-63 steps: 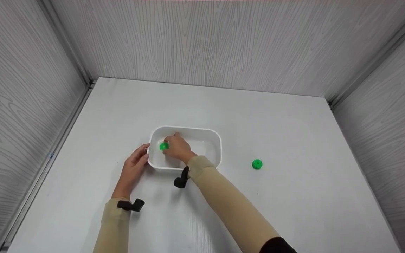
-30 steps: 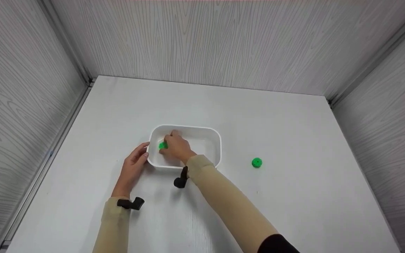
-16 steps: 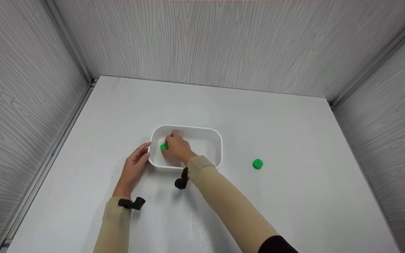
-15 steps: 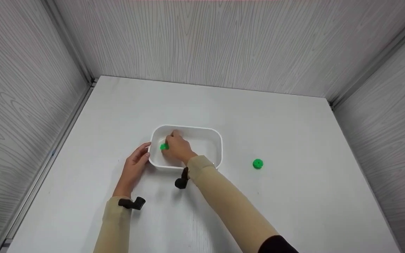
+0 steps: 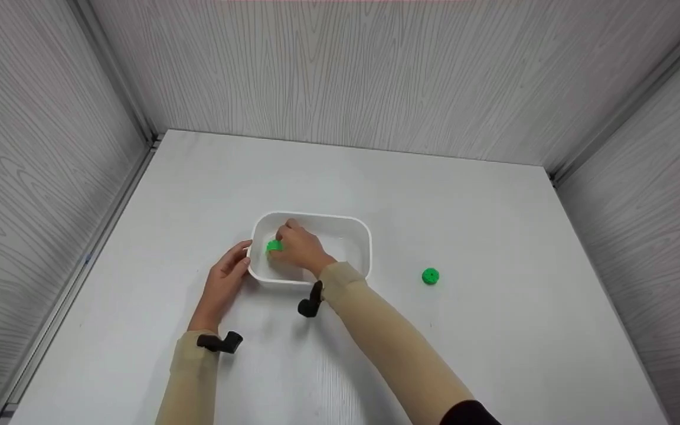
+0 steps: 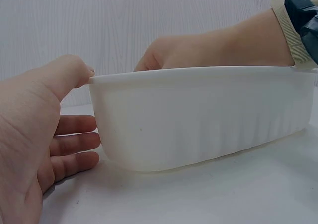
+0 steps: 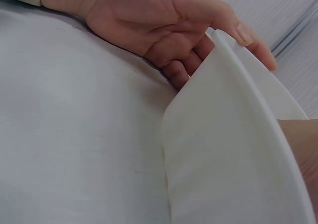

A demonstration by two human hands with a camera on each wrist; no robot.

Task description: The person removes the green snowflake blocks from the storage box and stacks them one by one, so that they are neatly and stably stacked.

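A white plastic tub (image 5: 352, 243) with rounded corners stands on the table. My left hand (image 5: 225, 283) holds its left end. In the left wrist view the thumb (image 6: 79, 75) hooks over the rim while the other fingers (image 6: 74, 143) lie against the outer wall. My right hand (image 5: 301, 247) reaches down inside the tub and pinches a small bright green round piece (image 5: 274, 245) between thumb and fingers, near the left end. The tub wall hides those fingertips in both wrist views. A second green round piece (image 5: 430, 276), its top dotted with small marks, lies on the table right of the tub.
The white table (image 5: 493, 224) runs back to a grey wood-grain wall (image 5: 340, 77), with side walls at left and right. Black wrist mounts (image 5: 310, 300) sit on both sleeves. My right forearm (image 5: 399, 342) crosses the tub's near rim.
The green piece in my right hand has turned slightly and shows a different side. My right wrist has shifted a little to the right. My left hand and the tub stay in place.
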